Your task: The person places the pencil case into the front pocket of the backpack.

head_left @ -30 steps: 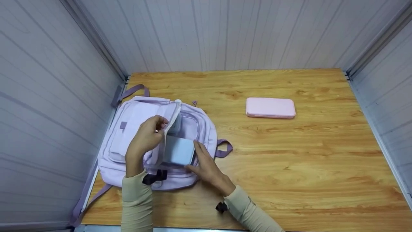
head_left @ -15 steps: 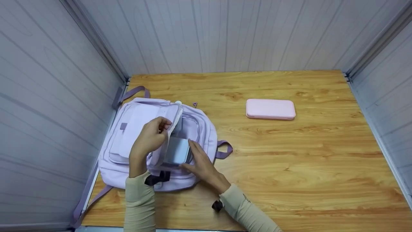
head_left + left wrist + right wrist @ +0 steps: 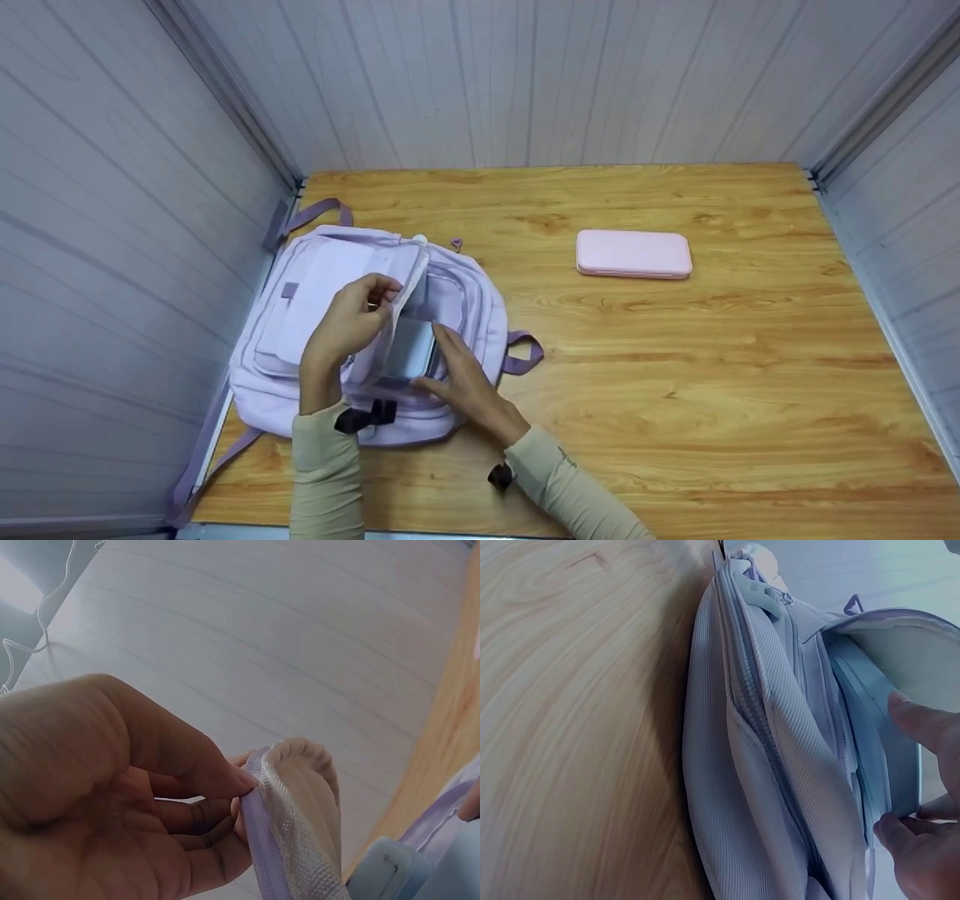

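A lilac backpack [image 3: 315, 300] lies on the wooden table with its front pocket unzipped. My left hand [image 3: 345, 319] pinches the pocket's edge [image 3: 274, 832] between thumb and fingers, lifting the panel away from the bag. At the opening, my right hand [image 3: 469, 382] grips a light blue box [image 3: 412, 349] by its outer end, thumb on one side and fingers on the other. The box's inner part is hidden behind the lifted panel. Deeper in the pocket sits a second bluish case [image 3: 416, 292], partly covered by the panel.
A pink pencil case [image 3: 634, 253] lies on the wooden table [image 3: 712, 390], right of the backpack. Pale panel walls [image 3: 495, 82] enclose the back and sides. The backpack's purple straps [image 3: 232, 454] trail toward the left wall, and a loop [image 3: 525, 352] sticks out on its right.
The right hand has moved left, and the light blue box has slid further under the lifted panel. The left hand has shifted slightly right, keeping its pinch on the pocket edge.
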### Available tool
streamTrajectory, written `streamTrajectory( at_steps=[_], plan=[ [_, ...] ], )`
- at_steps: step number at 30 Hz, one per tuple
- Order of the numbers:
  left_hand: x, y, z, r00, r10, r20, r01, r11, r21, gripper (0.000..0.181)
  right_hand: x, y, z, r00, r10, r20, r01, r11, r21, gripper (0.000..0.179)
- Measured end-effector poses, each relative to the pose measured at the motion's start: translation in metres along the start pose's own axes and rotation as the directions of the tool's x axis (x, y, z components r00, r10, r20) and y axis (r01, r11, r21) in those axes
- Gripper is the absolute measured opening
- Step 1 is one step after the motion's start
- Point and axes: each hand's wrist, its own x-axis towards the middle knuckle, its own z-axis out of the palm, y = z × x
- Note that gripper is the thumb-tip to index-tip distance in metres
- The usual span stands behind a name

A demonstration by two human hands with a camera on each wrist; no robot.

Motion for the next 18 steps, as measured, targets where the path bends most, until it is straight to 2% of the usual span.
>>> streamTrajectory(
  at_steps=[7, 11, 12, 18],
  plan=[
    [0.0, 0.0, 0.001, 1.0, -0.024, 0.02, 0.026, 0.996, -0.085, 0.027, 0.005, -0.003, 0.009, 0.999, -0.025, -0.03, 0.023, 0.998, -0.058, 0.089],
    [-0.001, 0.001, 0.0, 1.0, -0.025, 0.013, 0.026, 0.992, -0.124, 0.027, 0.007, -0.007, 0.015, 0.999, -0.007, -0.039, 0.003, 0.996, -0.092, 0.086],
    [-0.003, 0.006, -0.001, 0.999, -0.03, 0.014, 0.032, 0.99, -0.135, 0.027, 0.008, -0.007, 0.016, 0.999, -0.002, -0.04, -0.001, 0.995, -0.097, 0.086],
    [-0.001, 0.007, -0.002, 0.998, -0.057, 0.006, 0.057, 0.98, -0.188, 0.029, 0.011, -0.006, 0.017, 1.0, -0.026, -0.006, 0.025, 0.997, -0.067, 0.086]
  ],
)
